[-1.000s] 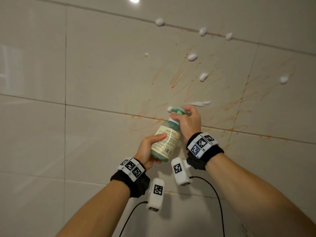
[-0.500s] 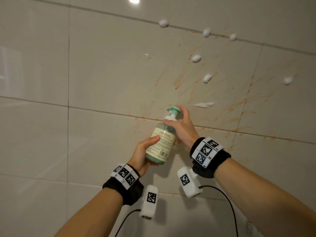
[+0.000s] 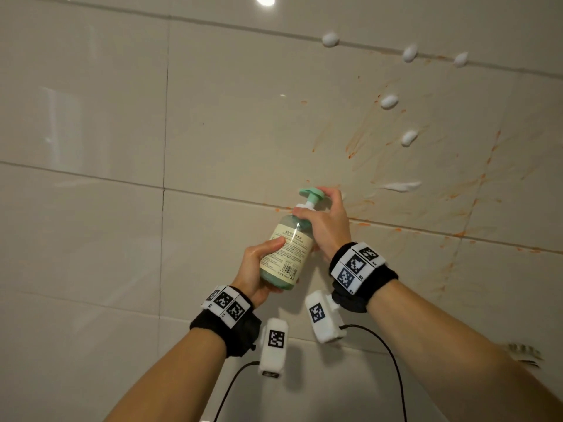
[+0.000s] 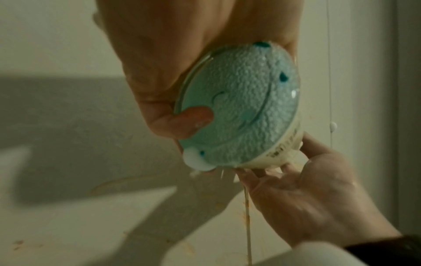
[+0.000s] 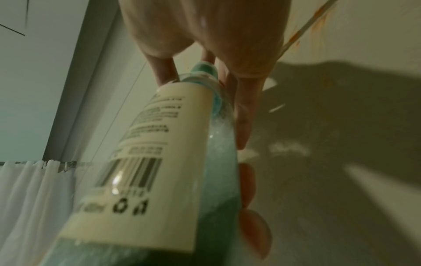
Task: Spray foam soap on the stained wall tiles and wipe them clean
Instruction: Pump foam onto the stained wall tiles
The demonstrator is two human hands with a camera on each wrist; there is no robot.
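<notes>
Bottle point(image 3: 288, 248) of foam soap leans up-left at the stained tiles point(image 3: 396, 166), left hand point(image 3: 259, 269) wrapped round its base, right hand point(image 3: 323, 220) curled over its pump point(image 3: 311, 193). Left wrist view: fingertips point(image 4: 193, 117) clamp the bottle's underside. Right wrist view: fingers point(image 5: 241, 111) hug its neck; stains lie right of the bottle.

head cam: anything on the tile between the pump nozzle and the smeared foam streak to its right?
In the head view, the right hand on the pump head fills the near part. Beyond it lie orange stains on tile up to the foam streak.
</notes>
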